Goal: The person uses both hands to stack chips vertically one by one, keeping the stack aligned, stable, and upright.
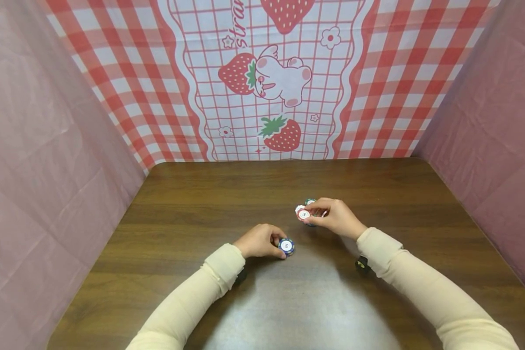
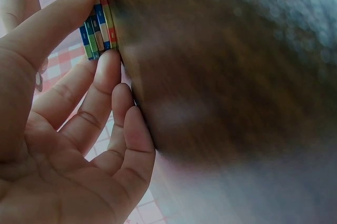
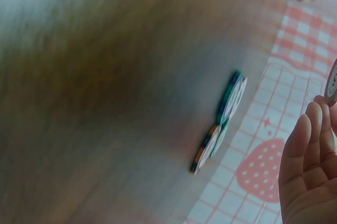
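My left hand (image 1: 259,241) pinches a small stack of poker chips between thumb and fingers at the middle of the table. A blue chip (image 1: 286,246) with a white centre tops it. In the left wrist view the stack (image 2: 99,26) shows blue, green and red edges and stands on the wood. Farther back and to the right, my right hand (image 1: 336,218) pinches a red-and-white poker chip (image 1: 304,215). That chip (image 3: 331,84) is cut off by the frame edge in the right wrist view. Beneath the hand, loose chips (image 3: 230,100) lie on the table, partly hidden in the head view.
The brown wooden table (image 1: 192,194) ends at a red-and-white checked cloth (image 1: 157,97) with strawberries, hanging along its back. Pink cloth walls (image 1: 39,146) stand at both sides. A small dark object (image 1: 362,263) sits under the right cuff.
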`<state>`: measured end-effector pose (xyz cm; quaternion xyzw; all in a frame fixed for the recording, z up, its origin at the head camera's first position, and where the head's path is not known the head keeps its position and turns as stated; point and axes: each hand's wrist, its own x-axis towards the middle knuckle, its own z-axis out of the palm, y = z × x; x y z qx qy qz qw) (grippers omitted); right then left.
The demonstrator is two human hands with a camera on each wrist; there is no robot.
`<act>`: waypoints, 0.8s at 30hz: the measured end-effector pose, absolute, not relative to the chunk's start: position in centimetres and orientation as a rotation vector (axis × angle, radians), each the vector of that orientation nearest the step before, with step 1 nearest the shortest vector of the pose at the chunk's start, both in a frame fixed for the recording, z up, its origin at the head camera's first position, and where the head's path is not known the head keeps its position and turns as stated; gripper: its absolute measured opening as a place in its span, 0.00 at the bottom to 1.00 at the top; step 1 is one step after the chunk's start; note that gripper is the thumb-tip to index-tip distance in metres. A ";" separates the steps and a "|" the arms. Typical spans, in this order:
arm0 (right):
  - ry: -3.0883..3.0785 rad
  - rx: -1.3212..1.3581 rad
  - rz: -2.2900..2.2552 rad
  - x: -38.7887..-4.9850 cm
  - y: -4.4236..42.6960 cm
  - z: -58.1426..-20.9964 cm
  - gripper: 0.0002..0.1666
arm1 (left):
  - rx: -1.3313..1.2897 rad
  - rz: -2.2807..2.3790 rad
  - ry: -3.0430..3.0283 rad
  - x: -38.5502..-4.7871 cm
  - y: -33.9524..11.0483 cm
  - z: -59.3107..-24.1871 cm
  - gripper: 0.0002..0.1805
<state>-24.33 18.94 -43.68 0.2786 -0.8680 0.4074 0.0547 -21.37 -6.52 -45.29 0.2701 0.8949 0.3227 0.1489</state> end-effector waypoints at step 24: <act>-2.638 1.034 1.166 -21.9 16.2 -44.6 0.15 | 0.801 0.893 2.593 -21.3 -6.5 -45.3 0.17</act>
